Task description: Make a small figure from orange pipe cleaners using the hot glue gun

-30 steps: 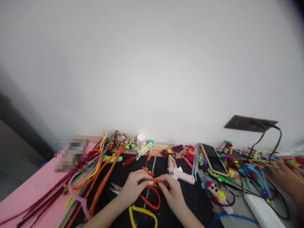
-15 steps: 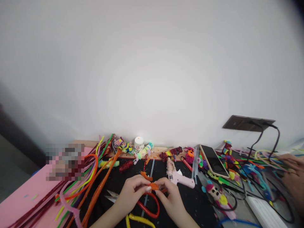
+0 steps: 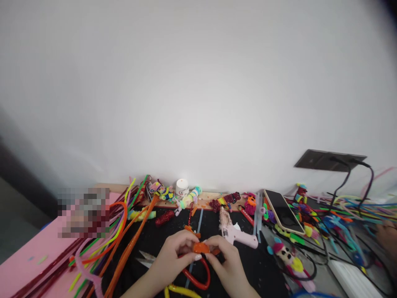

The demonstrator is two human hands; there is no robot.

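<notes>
My left hand [image 3: 178, 252] and my right hand [image 3: 225, 256] meet over the black mat, fingers closed from both sides on a small orange pipe-cleaner piece [image 3: 201, 248]. A dark spot shows at its lower edge. Just below my fingers are the red handles [image 3: 203, 283] of a pair of scissors, whose blades [image 3: 145, 259] stick out left of my left wrist. An orange scrap [image 3: 188, 228] lies beyond my fingertips. To the right of my right hand rests a pale pink glue gun [image 3: 240, 236]. A yellow pipe cleaner [image 3: 182, 291] curves between my forearms.
Bundled pipe cleaners [image 3: 124, 248] spread along the left over a pink board [image 3: 18, 265]. Finished fuzzy figures and a white jar [image 3: 182, 188] line the back. A phone [image 3: 283, 213], a doll [image 3: 290, 260], cables and a white power strip [image 3: 350, 279] occupy the right, near another person's hand [image 3: 387, 238].
My fingers have shifted slightly around the orange piece, and more of it shows now. The other person's hand at the right has moved lower and farther out of view. The view has turned slightly left.
</notes>
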